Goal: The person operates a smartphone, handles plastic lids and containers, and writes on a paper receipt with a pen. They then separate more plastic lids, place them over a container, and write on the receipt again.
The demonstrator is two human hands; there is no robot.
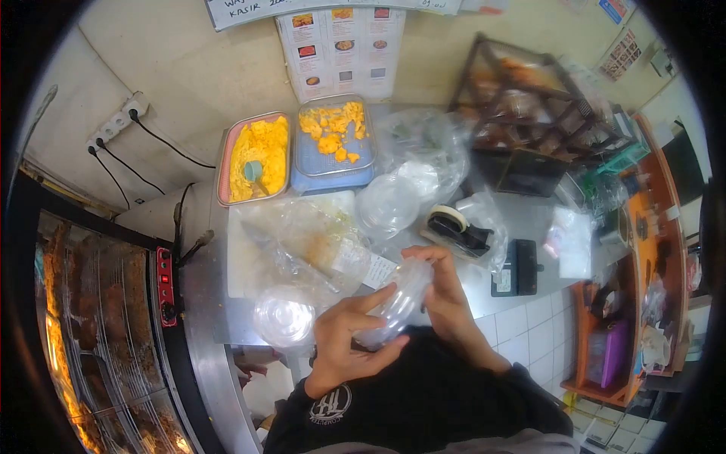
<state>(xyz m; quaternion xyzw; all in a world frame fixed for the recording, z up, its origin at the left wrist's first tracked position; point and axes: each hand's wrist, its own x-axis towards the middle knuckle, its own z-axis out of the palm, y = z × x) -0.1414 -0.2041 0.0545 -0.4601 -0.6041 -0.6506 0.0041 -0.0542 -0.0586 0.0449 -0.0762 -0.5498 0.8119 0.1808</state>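
Close to my body, a clear plastic container (398, 296) is tilted between my two hands. My left hand (349, 333) wraps around its lower left side, fingers curved over it. On the upper right side, my right hand (445, 295) grips the same container near its rim. To the left of my left hand, a round clear plastic container (284, 316) rests at the front edge of the metal counter. Behind my hands lie a clear plastic bag (306, 227) and a knife (314, 274) on a white cutting board (243, 265). Clear round lids (387, 203) lie behind them.
At the back stand a tray of yellow food (259, 155) with a green scoop and a blue-lined tray (336, 166) of yellow pieces. A tape dispenser (460, 229) and a black wallet-like case (517, 268) lie right. A heated display cabinet (113, 325) stands left.
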